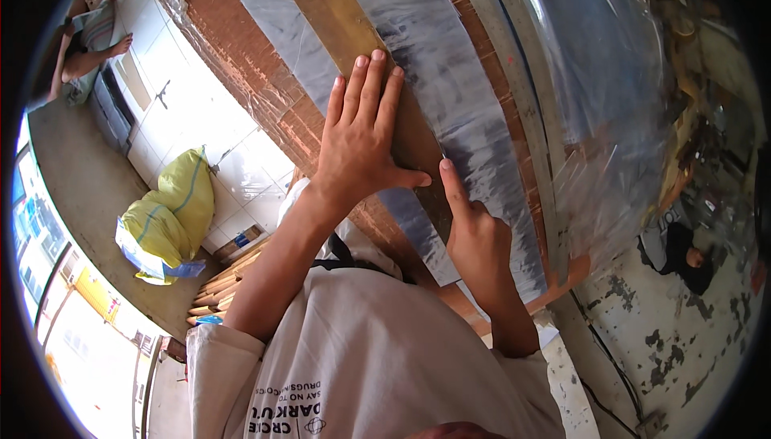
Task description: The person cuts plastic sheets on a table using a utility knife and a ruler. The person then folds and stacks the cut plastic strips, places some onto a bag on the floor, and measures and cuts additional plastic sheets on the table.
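My left hand lies flat, fingers stretched out, pressing a long wooden strip down on a grey marble-patterned sheet. The sheet covers a brown board. My right hand sits just right of the strip's edge. Its index finger is stretched out along that edge and its other fingers are curled. A thin blade tip shows just beyond the fingertip, touching the sheet; the rest of the tool is hidden in the hand.
A long metal strip and clear plastic film lie to the right. Yellow sacks and a bundle of wooden sticks rest on the floor at left. Another person is top left, and one in dark clothes at right. A cable crosses the floor.
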`<state>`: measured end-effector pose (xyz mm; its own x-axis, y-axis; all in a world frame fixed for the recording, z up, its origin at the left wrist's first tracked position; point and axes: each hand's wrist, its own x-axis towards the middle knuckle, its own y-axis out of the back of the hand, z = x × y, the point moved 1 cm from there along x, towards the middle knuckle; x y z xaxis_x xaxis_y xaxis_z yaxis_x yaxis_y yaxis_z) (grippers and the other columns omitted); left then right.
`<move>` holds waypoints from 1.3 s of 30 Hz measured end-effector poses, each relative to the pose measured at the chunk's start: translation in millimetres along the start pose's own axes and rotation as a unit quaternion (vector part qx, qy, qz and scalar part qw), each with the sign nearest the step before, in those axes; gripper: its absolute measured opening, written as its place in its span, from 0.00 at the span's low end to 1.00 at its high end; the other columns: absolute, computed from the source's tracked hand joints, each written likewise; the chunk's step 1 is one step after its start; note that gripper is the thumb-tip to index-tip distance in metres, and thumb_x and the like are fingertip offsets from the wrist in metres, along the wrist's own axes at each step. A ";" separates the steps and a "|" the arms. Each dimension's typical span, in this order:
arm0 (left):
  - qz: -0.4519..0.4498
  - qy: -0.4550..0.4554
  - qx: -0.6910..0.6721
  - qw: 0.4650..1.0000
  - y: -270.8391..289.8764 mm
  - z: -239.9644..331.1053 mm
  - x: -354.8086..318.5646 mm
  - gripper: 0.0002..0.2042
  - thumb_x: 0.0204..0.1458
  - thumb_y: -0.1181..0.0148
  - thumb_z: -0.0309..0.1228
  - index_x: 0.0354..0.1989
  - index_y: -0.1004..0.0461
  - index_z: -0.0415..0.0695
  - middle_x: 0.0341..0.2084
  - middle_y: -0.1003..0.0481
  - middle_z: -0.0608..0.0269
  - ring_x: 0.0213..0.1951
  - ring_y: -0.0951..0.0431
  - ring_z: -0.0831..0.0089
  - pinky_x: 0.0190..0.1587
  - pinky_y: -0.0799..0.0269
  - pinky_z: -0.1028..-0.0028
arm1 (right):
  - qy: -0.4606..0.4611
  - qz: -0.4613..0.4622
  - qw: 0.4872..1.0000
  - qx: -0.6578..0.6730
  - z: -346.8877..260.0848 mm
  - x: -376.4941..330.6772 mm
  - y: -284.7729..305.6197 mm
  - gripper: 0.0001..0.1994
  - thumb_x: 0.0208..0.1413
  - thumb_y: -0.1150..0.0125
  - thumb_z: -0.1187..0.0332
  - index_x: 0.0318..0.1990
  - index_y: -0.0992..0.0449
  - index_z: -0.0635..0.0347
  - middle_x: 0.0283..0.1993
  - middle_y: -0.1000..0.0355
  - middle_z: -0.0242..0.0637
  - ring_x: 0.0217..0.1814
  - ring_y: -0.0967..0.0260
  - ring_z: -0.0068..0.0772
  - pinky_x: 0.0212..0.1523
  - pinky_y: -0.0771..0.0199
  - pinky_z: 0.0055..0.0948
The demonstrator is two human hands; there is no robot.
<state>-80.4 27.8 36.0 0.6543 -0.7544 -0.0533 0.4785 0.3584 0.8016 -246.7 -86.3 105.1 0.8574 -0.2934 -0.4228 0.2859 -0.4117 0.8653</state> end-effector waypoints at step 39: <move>0.027 -0.024 0.014 0.999 3.9 2.4 -9.0 0.67 0.17 0.25 0.62 0.68 0.48 0.35 0.70 0.52 0.44 0.72 0.55 0.52 0.72 0.58 0.54 | 0.033 -0.020 0.999 0.015 -6.8 6.5 39.9 0.40 0.48 0.44 0.79 0.71 0.45 0.43 0.14 0.33 0.45 0.18 0.28 0.50 0.20 0.30 0.46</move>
<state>-85.9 34.7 41.0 0.6495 -0.7602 0.0190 0.4261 0.3845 0.8189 -226.8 -98.8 138.6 0.8724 -0.2192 -0.4369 0.3082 -0.4472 0.8397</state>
